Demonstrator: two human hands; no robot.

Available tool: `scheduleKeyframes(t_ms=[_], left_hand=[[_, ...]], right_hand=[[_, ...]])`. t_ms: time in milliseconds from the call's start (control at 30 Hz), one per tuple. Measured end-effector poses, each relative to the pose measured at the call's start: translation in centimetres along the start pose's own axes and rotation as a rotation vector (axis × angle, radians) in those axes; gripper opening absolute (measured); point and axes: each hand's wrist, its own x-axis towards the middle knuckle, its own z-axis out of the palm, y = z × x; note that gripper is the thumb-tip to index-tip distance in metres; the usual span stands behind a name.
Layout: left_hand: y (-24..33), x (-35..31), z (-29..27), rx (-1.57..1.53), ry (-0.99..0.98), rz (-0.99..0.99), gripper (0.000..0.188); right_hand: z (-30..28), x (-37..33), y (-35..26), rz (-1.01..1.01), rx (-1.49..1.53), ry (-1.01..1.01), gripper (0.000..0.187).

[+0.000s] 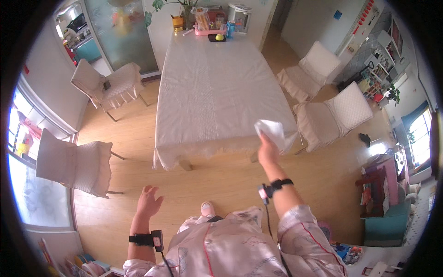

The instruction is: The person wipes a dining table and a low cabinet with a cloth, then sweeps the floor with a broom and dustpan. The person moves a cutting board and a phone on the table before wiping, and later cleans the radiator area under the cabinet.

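My right hand (267, 151) is closed on a thin white crumpled sheet that looks like a tissue (271, 129). It holds the sheet at the near right corner of a long table (212, 92) draped in a pale tablecloth. I cannot tell whether the sheet touches the cloth. My left hand (149, 201) hangs over the wooden floor, short of the table's near left corner. Its fingers are apart and nothing is in them.
Cloth-covered chairs line both sides, one at the near left (74, 161) and one at the right (318, 120). On the table's far end are a pink tray (210, 32), a blue bottle (230, 30) and a white water dispenser (240, 17). A teal cabinet (385, 228) stands lower right.
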Motion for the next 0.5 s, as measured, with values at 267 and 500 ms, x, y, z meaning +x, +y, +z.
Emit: scheduleKeyframes(t_ms=[267,500], left_hand=[[1.3,4.0,1.4,-0.053,-0.042,-0.086,0.044],[5.3,8.8,0.5,-0.06,0.002,-0.194,0.042]], right_hand=[[12.0,3.6,-2.3,-0.408,-0.08,-0.268,0.028],[12.4,8.7,0.0,-0.338,0.152,-0.236,0.031]])
